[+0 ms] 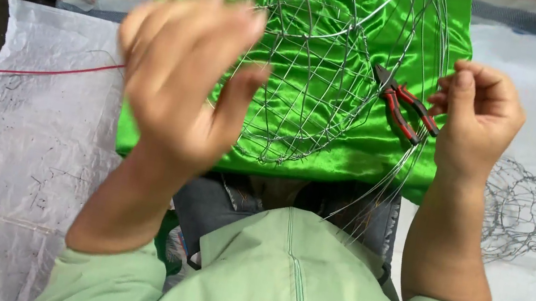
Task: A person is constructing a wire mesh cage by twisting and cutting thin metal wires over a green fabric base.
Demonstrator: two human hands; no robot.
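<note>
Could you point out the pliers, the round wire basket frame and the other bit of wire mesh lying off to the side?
pliers (407,113): head view, on the red handles.
wire basket frame (309,84): head view, on its mesh wall over the green cloth.
loose wire mesh (529,211): head view, on its middle.

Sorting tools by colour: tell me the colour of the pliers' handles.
Red and black handles on the pliers, in the head view.

Bare metal wire basket (311,70) lies on glossy green satin cloth (357,144), beside red plastic-handled pliers (404,107).
</note>
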